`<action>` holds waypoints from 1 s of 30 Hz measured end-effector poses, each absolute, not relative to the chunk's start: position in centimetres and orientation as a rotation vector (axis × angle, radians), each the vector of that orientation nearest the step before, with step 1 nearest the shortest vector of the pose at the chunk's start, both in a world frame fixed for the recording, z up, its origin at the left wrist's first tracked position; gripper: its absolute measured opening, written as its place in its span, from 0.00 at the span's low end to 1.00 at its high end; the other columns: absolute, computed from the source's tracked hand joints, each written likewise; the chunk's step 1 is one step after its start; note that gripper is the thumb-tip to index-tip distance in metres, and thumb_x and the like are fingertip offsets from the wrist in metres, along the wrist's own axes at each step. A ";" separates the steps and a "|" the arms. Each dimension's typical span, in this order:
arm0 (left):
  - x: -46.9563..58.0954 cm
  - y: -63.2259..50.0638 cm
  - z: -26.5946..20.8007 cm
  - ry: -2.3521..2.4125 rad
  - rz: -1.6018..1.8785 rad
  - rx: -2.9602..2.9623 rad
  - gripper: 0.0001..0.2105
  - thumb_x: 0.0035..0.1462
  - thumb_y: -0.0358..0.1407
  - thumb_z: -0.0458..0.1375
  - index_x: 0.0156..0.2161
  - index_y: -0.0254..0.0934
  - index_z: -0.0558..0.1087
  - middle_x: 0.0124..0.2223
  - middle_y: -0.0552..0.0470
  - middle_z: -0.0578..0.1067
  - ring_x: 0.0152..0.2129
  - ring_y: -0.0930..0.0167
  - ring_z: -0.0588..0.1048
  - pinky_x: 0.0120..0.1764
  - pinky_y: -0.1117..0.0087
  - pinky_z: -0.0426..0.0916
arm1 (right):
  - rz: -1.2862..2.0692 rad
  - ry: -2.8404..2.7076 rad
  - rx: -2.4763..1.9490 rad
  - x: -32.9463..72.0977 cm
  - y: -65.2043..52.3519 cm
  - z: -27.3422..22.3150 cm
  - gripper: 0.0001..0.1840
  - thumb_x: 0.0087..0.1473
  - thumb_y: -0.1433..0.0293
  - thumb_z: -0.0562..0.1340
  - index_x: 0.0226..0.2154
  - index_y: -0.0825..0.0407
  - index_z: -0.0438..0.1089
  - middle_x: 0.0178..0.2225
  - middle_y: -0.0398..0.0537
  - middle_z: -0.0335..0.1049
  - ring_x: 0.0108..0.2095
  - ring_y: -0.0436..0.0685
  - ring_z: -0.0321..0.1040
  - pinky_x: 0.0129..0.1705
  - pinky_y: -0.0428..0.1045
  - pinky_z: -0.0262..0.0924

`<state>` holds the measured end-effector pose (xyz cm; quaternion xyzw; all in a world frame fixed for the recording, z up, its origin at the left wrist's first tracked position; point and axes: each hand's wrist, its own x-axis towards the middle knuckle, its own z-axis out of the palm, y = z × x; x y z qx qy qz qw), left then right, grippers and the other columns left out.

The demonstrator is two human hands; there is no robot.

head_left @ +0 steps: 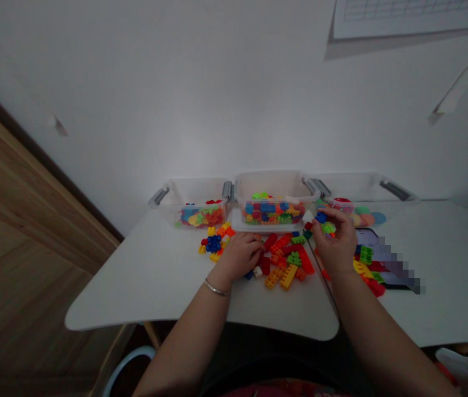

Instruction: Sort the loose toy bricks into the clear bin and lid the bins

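Note:
Between the thumb and fingers of my right hand (336, 242) is a blue toy building brick (321, 216), raised near the front of the right bin. My left hand (240, 255), with a bracelet on its wrist, rests in the loose pile, fingers curled down beside a red brick (265, 266); whatever they hold is hidden. To the right of that hand lie yellow bricks (288, 277) and a green brick (294, 258). Left of it sits a dark blue piece (213, 243) among yellow and orange ones.
Three clear bins stand along the wall: a left bin (192, 190), a middle bin (275, 184) full of bricks, and a right bin (358, 187) with round pieces. A phone (368, 238) lies on the right beside more bricks. A seam divides the white tables (134, 281).

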<state>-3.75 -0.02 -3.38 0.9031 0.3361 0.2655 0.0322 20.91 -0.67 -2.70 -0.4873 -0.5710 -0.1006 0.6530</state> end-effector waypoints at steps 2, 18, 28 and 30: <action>-3.7 -0.1 -3.2 1.038 0.820 2.775 0.08 0.58 0.28 0.56 0.37 0.38 0.77 0.42 0.49 0.78 0.41 0.67 0.74 0.46 0.64 0.68 | -0.137 -1.231 -1.085 20.7 -0.4 -1.9 0.15 0.51 0.68 0.64 0.43 0.51 0.68 0.41 0.51 0.72 0.40 0.56 0.70 0.44 0.56 0.66; -3.7 -0.3 -3.0 1.060 0.828 2.761 0.08 0.58 0.27 0.56 0.36 0.39 0.77 0.42 0.50 0.79 0.41 0.67 0.74 0.46 0.64 0.69 | -0.243 -1.539 -1.224 19.0 5.1 1.9 0.16 0.52 0.71 0.58 0.44 0.53 0.72 0.43 0.56 0.67 0.44 0.60 0.66 0.51 0.58 0.64; -3.7 -0.3 -2.9 1.059 0.784 2.787 0.08 0.57 0.27 0.56 0.36 0.39 0.77 0.43 0.49 0.78 0.41 0.67 0.74 0.46 0.63 0.69 | -0.351 -1.924 -1.321 18.7 4.5 0.9 0.27 0.54 0.67 0.58 0.56 0.55 0.63 0.53 0.57 0.71 0.55 0.64 0.64 0.62 0.65 0.47; -3.7 -0.2 -3.0 1.062 0.789 2.789 0.08 0.57 0.27 0.56 0.36 0.39 0.77 0.43 0.49 0.78 0.41 0.67 0.74 0.46 0.63 0.69 | -0.328 -1.885 -1.238 19.0 4.1 0.9 0.27 0.53 0.69 0.58 0.56 0.56 0.63 0.52 0.57 0.71 0.55 0.63 0.64 0.61 0.63 0.50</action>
